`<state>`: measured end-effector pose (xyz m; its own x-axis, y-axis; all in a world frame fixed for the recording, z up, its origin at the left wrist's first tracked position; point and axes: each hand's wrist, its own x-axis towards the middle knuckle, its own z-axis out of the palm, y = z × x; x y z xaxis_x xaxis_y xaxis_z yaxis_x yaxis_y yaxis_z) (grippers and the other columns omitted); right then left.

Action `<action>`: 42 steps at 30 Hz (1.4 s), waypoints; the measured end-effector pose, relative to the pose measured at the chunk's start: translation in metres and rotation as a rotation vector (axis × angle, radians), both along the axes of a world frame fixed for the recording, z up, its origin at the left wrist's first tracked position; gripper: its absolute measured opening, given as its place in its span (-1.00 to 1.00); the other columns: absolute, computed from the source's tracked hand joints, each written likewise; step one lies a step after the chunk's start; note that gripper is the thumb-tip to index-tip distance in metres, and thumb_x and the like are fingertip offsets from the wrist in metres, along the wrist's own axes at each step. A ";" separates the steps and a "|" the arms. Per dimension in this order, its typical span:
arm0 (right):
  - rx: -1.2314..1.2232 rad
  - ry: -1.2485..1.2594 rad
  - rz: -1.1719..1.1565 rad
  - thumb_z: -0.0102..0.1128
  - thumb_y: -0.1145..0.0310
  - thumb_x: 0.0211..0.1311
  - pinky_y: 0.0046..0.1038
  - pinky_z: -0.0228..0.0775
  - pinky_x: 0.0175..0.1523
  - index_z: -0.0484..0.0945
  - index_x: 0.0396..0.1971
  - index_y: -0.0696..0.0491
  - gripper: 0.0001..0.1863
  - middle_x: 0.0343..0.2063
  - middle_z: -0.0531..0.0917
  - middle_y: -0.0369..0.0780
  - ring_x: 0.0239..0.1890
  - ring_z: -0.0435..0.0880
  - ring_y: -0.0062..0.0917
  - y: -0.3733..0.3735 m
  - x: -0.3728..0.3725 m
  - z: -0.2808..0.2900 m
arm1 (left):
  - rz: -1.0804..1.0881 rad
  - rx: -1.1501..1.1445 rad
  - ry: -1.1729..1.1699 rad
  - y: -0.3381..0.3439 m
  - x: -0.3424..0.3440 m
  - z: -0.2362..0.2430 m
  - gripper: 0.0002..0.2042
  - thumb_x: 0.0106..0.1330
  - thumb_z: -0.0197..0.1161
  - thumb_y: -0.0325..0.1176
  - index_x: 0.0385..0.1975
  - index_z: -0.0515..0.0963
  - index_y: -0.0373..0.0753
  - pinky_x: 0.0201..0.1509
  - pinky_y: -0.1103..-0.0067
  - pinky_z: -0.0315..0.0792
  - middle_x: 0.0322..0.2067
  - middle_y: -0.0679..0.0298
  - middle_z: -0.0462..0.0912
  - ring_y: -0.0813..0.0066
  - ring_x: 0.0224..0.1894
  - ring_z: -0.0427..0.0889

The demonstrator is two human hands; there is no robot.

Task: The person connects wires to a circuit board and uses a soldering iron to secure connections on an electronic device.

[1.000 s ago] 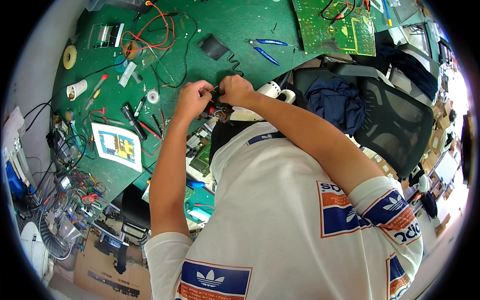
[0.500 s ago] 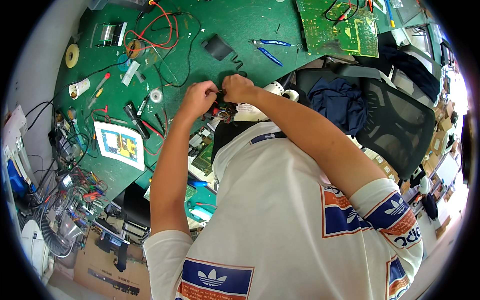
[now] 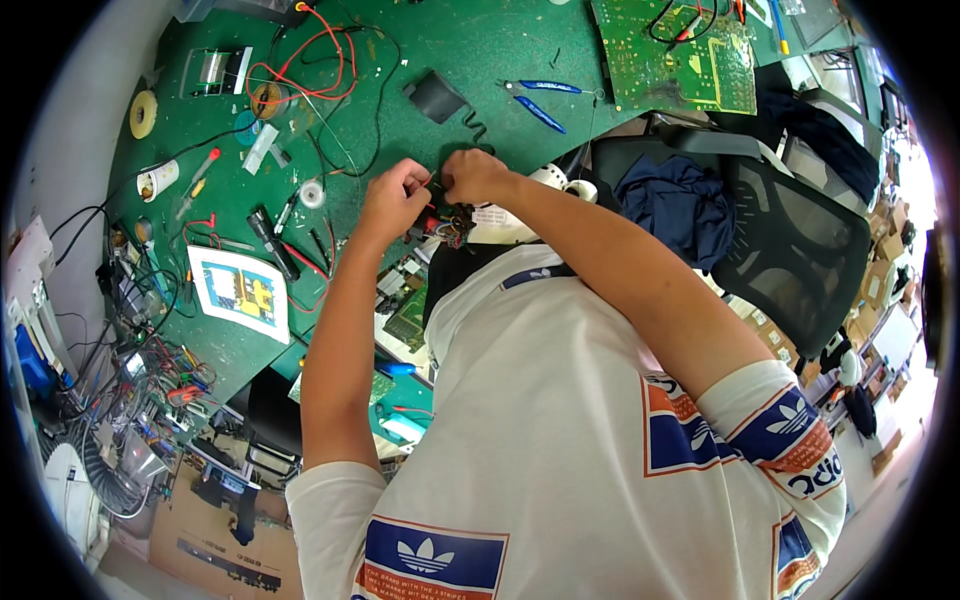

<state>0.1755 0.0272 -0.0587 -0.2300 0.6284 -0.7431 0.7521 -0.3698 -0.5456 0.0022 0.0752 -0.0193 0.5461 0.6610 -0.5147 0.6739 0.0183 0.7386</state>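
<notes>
Above the near edge of the bench, my left hand (image 3: 395,198) is closed in a pinch, with a thin red wire (image 3: 429,181) showing at its fingertips. Close to its right, my right hand (image 3: 474,177) is curled closed; what its fingers hold is hidden. Just below both hands lies a white plastic appliance housing (image 3: 502,226) with a pale label. From its left end spills a bundle of coloured wires and small parts (image 3: 450,228). A coiled black cord (image 3: 476,124) runs from a black adapter-like block (image 3: 434,96) toward my right hand.
Blue-handled cutters (image 3: 545,105) and a large green circuit board (image 3: 680,60) lie at the far right. Leftward are a flashlight (image 3: 270,238), a printed picture sheet (image 3: 240,292), a paper cup (image 3: 158,180) and red leads (image 3: 345,55). A mesh chair (image 3: 795,250) stands right of the bench.
My left hand has shifted slightly left, so the gap between my hands is wider. The red wire now shows at its fingertips. My right hand has barely moved.
</notes>
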 end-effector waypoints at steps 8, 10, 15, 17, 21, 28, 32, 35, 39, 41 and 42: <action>0.245 0.063 0.043 0.45 0.09 -0.14 -0.29 0.54 -0.03 0.69 -0.41 -0.07 -0.70 -0.27 0.69 -0.17 -0.14 0.68 -0.29 -0.021 -0.009 -0.059 | 0.007 -0.016 -0.032 0.000 -0.005 0.000 -0.78 0.01 0.25 -0.46 -0.29 0.54 -0.26 -0.38 0.50 0.45 -0.51 0.24 0.65 0.40 -0.50 0.62; 0.267 0.067 0.043 0.46 0.10 -0.14 -0.29 0.54 -0.03 0.68 -0.37 -0.02 -0.66 -0.25 0.69 -0.15 -0.14 0.68 -0.27 -0.027 -0.012 -0.074 | 0.001 0.026 -0.050 -0.001 -0.005 0.000 -0.78 0.02 0.25 -0.46 -0.29 0.54 -0.26 -0.38 0.49 0.45 -0.52 0.24 0.65 0.40 -0.49 0.62; 0.261 0.012 0.074 0.45 0.18 -0.12 -0.27 0.54 0.00 0.62 -0.23 0.12 -0.55 -0.21 0.67 -0.02 -0.09 0.67 -0.19 -0.032 -0.019 -0.100 | 0.002 0.054 -0.065 -0.002 -0.005 0.001 -0.79 0.05 0.23 -0.49 -0.28 0.55 -0.28 -0.32 0.55 0.45 -0.51 0.27 0.63 0.49 -0.46 0.60; 0.253 0.027 0.085 0.42 0.23 -0.09 -0.26 0.53 0.01 0.60 -0.20 0.17 -0.55 -0.19 0.66 0.02 -0.07 0.66 -0.16 -0.033 -0.020 -0.103 | -0.002 0.053 -0.062 -0.003 -0.006 0.002 -0.79 0.05 0.23 -0.48 -0.27 0.56 -0.26 -0.32 0.55 0.45 -0.50 0.27 0.63 0.48 -0.45 0.61; 0.223 0.038 0.099 0.33 0.34 -0.04 -0.24 0.53 0.01 0.59 -0.19 0.19 -0.62 -0.15 0.64 0.04 -0.06 0.65 -0.15 -0.033 -0.016 -0.104 | -0.032 0.044 -0.030 -0.001 0.001 0.007 -0.83 0.03 0.22 -0.47 -0.34 0.54 -0.28 -0.33 0.45 0.44 -0.51 0.18 0.59 0.31 -0.46 0.59; 0.213 0.012 0.153 0.24 0.40 -0.01 -0.25 0.53 0.02 0.57 -0.17 0.18 -0.65 -0.13 0.63 0.01 -0.05 0.65 -0.16 -0.022 -0.009 -0.069 | -0.176 0.159 -0.032 -0.002 -0.001 -0.001 -0.85 0.10 0.17 -0.49 -0.32 0.58 -0.27 -0.30 0.39 0.45 -0.44 0.11 0.58 0.21 -0.42 0.59; 0.235 -0.009 0.210 0.21 0.41 0.01 -0.26 0.52 0.03 0.55 -0.15 0.18 -0.65 -0.12 0.64 -0.02 -0.02 0.64 -0.19 -0.018 -0.009 -0.055 | -0.185 0.162 -0.028 -0.002 0.002 0.005 -0.86 0.12 0.14 -0.49 -0.34 0.58 -0.27 -0.28 0.36 0.44 -0.43 0.09 0.58 0.15 -0.41 0.58; 0.244 -0.024 0.247 0.20 0.40 0.03 -0.27 0.52 0.04 0.55 -0.14 0.18 -0.65 -0.11 0.63 -0.03 0.00 0.62 -0.21 -0.016 -0.011 -0.053 | -0.209 0.159 0.016 -0.001 0.005 0.004 -0.87 0.12 0.14 -0.48 -0.35 0.59 -0.27 -0.26 0.34 0.44 -0.43 0.08 0.58 0.12 -0.40 0.57; 0.271 0.002 0.272 0.23 0.38 0.01 -0.27 0.52 0.04 0.55 -0.15 0.17 -0.64 -0.11 0.63 -0.04 -0.01 0.62 -0.20 -0.017 -0.011 -0.055 | -0.211 0.147 0.021 0.000 0.006 0.003 -0.87 0.12 0.14 -0.47 -0.37 0.59 -0.27 -0.24 0.32 0.44 -0.44 0.07 0.58 0.10 -0.39 0.57; 0.274 0.018 0.260 0.25 0.38 0.00 -0.27 0.52 0.05 0.56 -0.15 0.16 -0.64 -0.11 0.63 -0.04 -0.01 0.62 -0.20 -0.018 -0.011 -0.060 | -0.217 0.159 0.026 -0.001 0.002 -0.004 -0.87 0.11 0.14 -0.47 -0.37 0.59 -0.27 -0.23 0.32 0.45 -0.44 0.06 0.58 0.09 -0.39 0.57; 0.279 0.029 0.253 0.26 0.38 -0.01 -0.27 0.52 0.05 0.56 -0.15 0.15 -0.64 -0.11 0.63 -0.04 -0.01 0.62 -0.20 -0.020 -0.010 -0.062 | -0.221 0.167 0.034 -0.001 0.001 -0.008 -0.87 0.11 0.13 -0.48 -0.38 0.59 -0.27 -0.23 0.32 0.45 -0.44 0.06 0.58 0.09 -0.39 0.58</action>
<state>0.1650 0.0074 -0.1209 -0.4220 0.7267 -0.5420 0.7834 -0.0087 -0.6215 0.0032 0.0741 -0.0277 0.6703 0.6053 -0.4294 0.6728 -0.2516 0.6957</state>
